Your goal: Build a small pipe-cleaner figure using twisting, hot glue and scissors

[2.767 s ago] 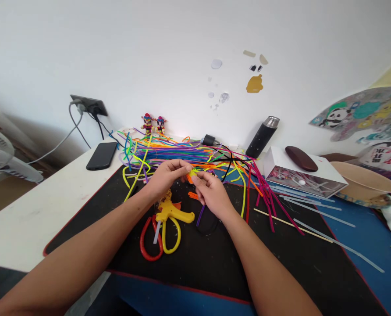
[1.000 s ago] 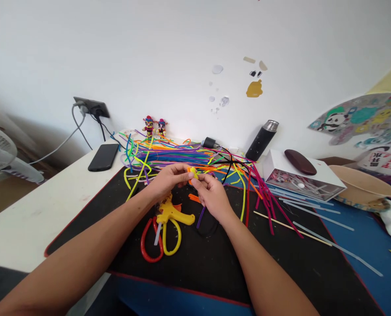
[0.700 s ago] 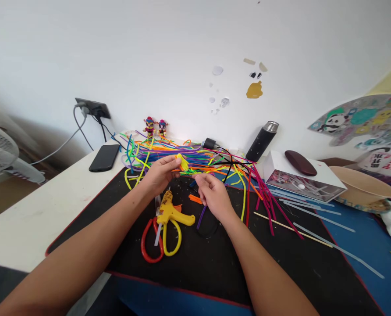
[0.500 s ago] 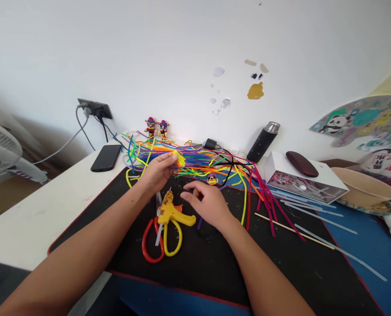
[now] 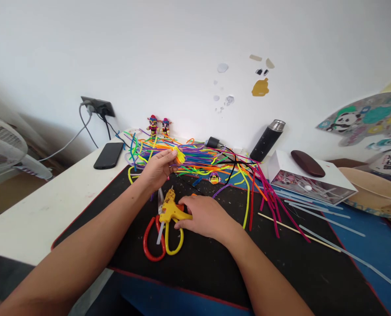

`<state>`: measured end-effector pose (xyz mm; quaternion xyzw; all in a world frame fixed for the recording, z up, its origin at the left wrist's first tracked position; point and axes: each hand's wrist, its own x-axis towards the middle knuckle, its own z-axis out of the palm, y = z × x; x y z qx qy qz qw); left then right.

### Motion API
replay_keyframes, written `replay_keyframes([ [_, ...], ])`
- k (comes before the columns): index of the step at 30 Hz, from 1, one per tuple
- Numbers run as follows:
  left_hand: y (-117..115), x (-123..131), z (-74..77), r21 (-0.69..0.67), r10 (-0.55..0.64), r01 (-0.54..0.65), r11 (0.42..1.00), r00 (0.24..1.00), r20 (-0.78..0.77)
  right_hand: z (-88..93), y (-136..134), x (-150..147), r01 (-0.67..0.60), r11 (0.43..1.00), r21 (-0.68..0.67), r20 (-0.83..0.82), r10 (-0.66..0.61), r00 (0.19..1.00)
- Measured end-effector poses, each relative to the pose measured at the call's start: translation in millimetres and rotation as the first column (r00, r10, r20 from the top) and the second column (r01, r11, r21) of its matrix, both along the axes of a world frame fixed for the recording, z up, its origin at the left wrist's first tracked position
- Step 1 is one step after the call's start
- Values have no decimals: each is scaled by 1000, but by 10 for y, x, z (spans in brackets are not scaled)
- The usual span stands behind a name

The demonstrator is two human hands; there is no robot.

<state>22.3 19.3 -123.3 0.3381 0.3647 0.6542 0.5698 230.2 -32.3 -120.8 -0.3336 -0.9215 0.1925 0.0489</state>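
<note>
My left hand point(image 5: 160, 169) is raised over the back of the mat, its thumb and fingers pinching a small bright yellow fuzzy piece point(image 5: 179, 156), perhaps bent pipe cleaner. Lower and to the right, my right hand point(image 5: 207, 217) has its thumb and fingers round the handle of a yellow hot glue gun point(image 5: 169, 210). The gun lies on scissors point(image 5: 145, 243) with one red and one yellow handle loop, hiding their middle. A clear glue stick point(image 5: 160, 235) pokes from the gun's rear. Behind the hands lies a pile of coloured pipe cleaners point(image 5: 195, 159).
A black mat point(image 5: 195, 281) covers the desk front. Two small figures point(image 5: 152, 125) stand by the wall; a small face-like piece point(image 5: 214, 177) lies nearer. Rightward are a wooden stick point(image 5: 297, 231), glue sticks point(image 5: 346, 252), a flask point(image 5: 267, 141) and a white box point(image 5: 330, 179). A phone point(image 5: 108, 156) lies left.
My right hand has moved down and left from above the mat onto the glue gun's handle. My left hand still holds the yellow piece in nearly the same place. The view has shifted slightly.
</note>
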Motion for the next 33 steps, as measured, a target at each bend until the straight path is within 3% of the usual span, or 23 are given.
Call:
replay_keyframes([
  [4,5,-7,7,-5,17,-17,1000,1000,-8,38,-29,-31,29,998,-58,-41,-31,999],
  [10,57,-104,3,68,100,-101,993,995,16,-17,68,42,92,928,-360,-327,-218,919],
  [14,112,-188,-13,51,195,-198,979,980,47,-88,228,117,32,799,-600,-526,-424,737],
  [16,131,-212,-21,41,228,-231,972,972,58,-95,309,145,18,686,-727,-533,-581,615],
  [21,128,-189,-49,56,222,-223,973,975,27,-1,458,248,-133,527,-839,-542,-794,274],
  [25,83,-108,-57,68,166,-163,984,985,-40,100,487,332,-247,543,-803,-591,-781,202],
  [33,14,-7,-40,42,65,-61,997,993,-101,113,390,301,-315,562,-765,-630,-755,185],
])
